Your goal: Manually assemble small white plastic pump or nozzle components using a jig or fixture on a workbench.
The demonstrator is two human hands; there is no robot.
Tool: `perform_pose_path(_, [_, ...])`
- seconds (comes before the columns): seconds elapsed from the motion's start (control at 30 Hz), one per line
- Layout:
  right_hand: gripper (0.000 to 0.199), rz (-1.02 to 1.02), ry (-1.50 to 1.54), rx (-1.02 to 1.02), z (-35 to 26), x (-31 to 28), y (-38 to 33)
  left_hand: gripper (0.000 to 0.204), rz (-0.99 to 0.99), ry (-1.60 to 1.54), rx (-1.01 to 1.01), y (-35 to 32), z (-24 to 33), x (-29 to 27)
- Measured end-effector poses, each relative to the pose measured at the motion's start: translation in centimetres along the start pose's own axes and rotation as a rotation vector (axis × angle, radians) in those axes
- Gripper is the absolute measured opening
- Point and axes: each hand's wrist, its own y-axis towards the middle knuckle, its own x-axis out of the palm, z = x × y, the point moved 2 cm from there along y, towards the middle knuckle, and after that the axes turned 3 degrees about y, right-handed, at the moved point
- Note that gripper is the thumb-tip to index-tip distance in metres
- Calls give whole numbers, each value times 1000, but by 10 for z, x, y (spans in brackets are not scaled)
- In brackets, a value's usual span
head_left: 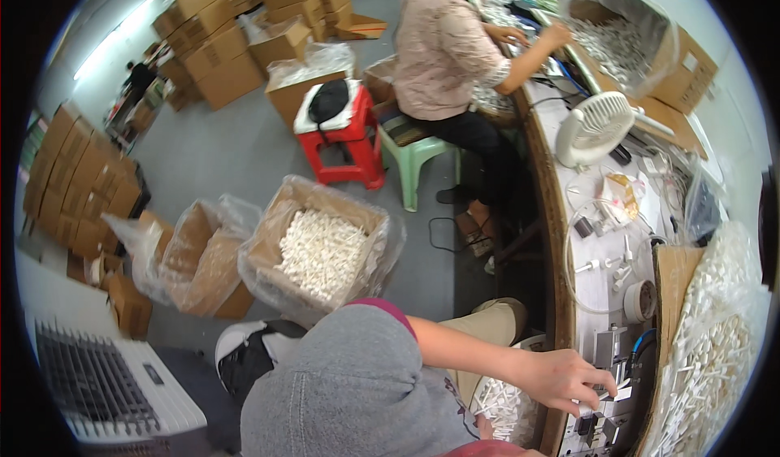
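My left hand (pixel 569 380) reaches over a small metal fixture (pixel 605 424) at the bench edge. Its fingers are bent but apart, with the tips just above the metal blocks. A small white piece (pixel 623 393) lies beside the fingertips; I see no firm grip on it. Below my left forearm, a container of small white plastic parts (pixel 498 400) sits close to my body. At the lower edge a bit of skin, seemingly my right hand (pixel 485 427), shows next to those parts; its fingers are hidden.
A bag-lined box of white parts (pixel 707 359) stands right of the fixture. On the bench are a white fan (pixel 595 128), a tape roll (pixel 639 301) and loose white parts (pixel 621 270). Another open box (pixel 321 254) stands on the floor; a person (pixel 447 51) works farther along.
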Motion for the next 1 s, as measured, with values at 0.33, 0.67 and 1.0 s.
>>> perform_pose_path(0.33, [44,-8,-51,226,-36,-9,9,26,-144,-358,38,8,-27,10])
perform_pose_path(0.67, [39,-3,46,208,-48,-6,16,25,-200,-445,86,-14,1,32])
perform_pose_path(1.0, [30,114,74,162,-46,-7,-4,30,-190,-333,87,-40,36,30])
